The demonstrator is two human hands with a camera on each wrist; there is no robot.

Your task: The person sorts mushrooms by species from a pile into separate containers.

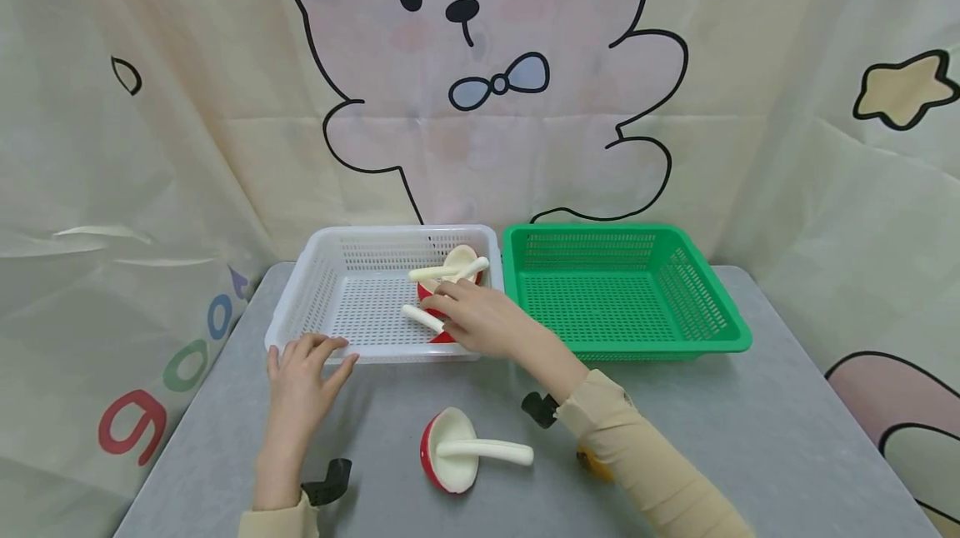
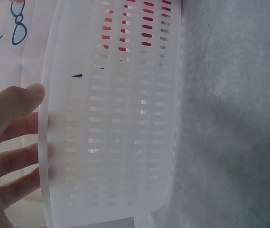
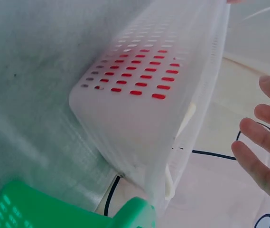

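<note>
My left hand (image 1: 300,388) holds the front rim of the white plastic basket (image 2: 111,180) near its left corner, thumb on the near side and fingers over the rim. My right hand (image 1: 480,317) hovers over the basket's right part with loosely spread fingers; in the right wrist view those fingers (image 3: 263,137) hold nothing. Toy mushrooms with red caps and cream stems lie in the right end of the basket, one stem (image 1: 422,318) pointing left, partly hidden by the hand. Another toy mushroom (image 1: 483,450) lies on its side on the table between my forearms.
A green plastic basket (image 1: 720,346) stands close against the white one's right side. A yellow-orange object (image 1: 595,465) shows partly from under my right forearm on the grey table (image 1: 405,405). A printed cloth (image 1: 757,146) hangs behind and at both sides.
</note>
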